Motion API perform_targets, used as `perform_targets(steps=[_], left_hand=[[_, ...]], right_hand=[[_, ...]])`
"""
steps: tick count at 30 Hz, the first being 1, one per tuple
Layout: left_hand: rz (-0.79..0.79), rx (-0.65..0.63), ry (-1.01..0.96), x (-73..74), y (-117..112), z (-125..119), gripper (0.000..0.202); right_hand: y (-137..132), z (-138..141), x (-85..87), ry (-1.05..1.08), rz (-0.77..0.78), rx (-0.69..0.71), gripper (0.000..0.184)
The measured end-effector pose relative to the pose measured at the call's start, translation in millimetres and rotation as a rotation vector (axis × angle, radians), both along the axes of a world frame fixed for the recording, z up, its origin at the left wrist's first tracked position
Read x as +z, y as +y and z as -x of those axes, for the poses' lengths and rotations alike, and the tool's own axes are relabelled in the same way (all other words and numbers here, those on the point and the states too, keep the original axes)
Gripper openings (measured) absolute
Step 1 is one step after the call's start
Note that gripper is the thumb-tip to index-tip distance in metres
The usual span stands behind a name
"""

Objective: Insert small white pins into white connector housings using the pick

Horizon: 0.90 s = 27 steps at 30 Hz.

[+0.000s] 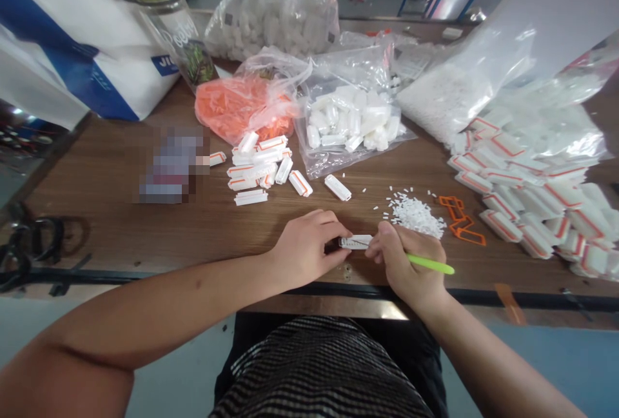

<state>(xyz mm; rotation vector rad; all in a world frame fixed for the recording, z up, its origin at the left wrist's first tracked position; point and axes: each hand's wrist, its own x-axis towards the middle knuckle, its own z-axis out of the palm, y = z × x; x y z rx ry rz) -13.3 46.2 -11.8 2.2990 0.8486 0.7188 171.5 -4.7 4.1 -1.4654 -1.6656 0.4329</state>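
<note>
My left hand (305, 245) pinches the left end of a small white plastic casing (356, 242) near the table's front edge. A row of small dark marks or slots runs along the casing. My right hand (414, 266) is closed round a slim tool with a lime-green handle (430, 264), its thin tip pointing at the casing. My fingers hide part of the tool, so its exact kind does not show. Just beyond my right hand lies a heap of tiny white plastic pieces (416, 213). Several thin orange frames (465, 231) lie to its right.
White casings with orange edging lie in a small group (258, 163) and a large pile (536, 192). Behind them are a bag of orange parts (242, 105), a bag of white casings (351, 118), a bag of white granules (449, 92) and a green-lidded bottle (171, 31).
</note>
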Motion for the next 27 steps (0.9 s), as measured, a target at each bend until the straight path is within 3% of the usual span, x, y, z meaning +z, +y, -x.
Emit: perform_targets(steps=[14,20,27], left_hand=[[0.002,0.003,0.006,0.9,-0.5,-0.4,0.013],[0.004,0.011,0.008,1.9,-0.3,-0.8,0.012],[0.01,0.007,-0.007,1.6,0.1,-0.6,0.011]], right_hand=[[2.2,0.3,-0.5,0.016,0.001,0.024,0.043],[-0.3,-4.1,-4.5,0.143,0.004,-0.091,0.046],[1.1,-4.0,-6.4,0.131,0.001,-0.058,0.047]])
